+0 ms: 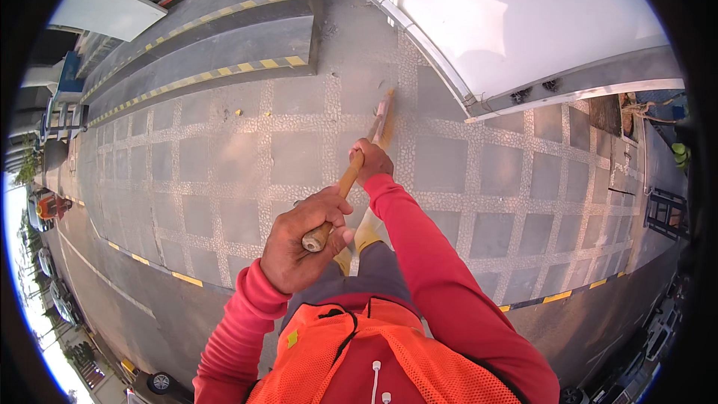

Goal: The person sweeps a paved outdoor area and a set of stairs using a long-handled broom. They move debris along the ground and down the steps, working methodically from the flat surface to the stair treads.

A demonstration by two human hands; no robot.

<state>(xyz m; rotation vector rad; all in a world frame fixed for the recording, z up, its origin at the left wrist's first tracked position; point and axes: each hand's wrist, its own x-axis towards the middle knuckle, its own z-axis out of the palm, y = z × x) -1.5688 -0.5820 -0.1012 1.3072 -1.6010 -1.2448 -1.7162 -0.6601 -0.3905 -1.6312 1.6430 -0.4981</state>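
Both of my hands grip a long wooden-handled tool (348, 178), which slants away from me toward the paving. My left hand (305, 236) is wrapped round its near end, with the rounded butt showing between thumb and fingers. Farther along the shaft, my right hand (372, 161) is closed around it. Beyond the right hand the tool narrows to a pinkish and tan far end low over the ground; it looks somewhat like a broom, but its exact shape is too foreshortened to make out.
Paving (295, 157) of grey squares with pebbled strips lies ahead, dotted with small yellow leaves (238, 112). Steps (224, 52) with yellow-striped edges rise at the far left. A white wall (553, 22) stands at the far right. A yellow-and-black kerb (187, 279) borders the road; another person (52, 206) is at far left.
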